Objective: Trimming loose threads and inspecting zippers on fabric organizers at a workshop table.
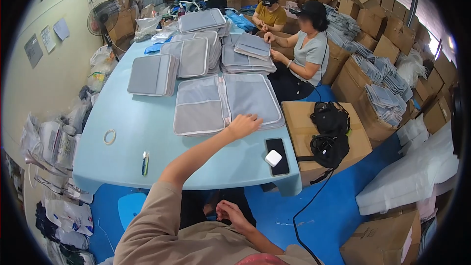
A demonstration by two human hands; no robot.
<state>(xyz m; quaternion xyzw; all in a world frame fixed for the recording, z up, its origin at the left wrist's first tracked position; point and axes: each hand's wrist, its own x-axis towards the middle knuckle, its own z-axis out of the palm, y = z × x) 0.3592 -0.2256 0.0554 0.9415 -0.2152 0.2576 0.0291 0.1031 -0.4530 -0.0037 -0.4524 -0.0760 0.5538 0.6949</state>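
I'd press lightly: left hand (245,125), fingers loosely spread, over near edge of open case (250,97); right hand (234,216) curled, contents unclear.

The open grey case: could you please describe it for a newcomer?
On the pale blue table, find the left hand. Under it lies the open grey case, with a pale central strip, nearer the front edge than the stacked cases.

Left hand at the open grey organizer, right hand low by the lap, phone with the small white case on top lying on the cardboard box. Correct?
Not quite: the head view shows the phone, small white case on top, lying on the blue table, not the cardboard box. The rest stands.
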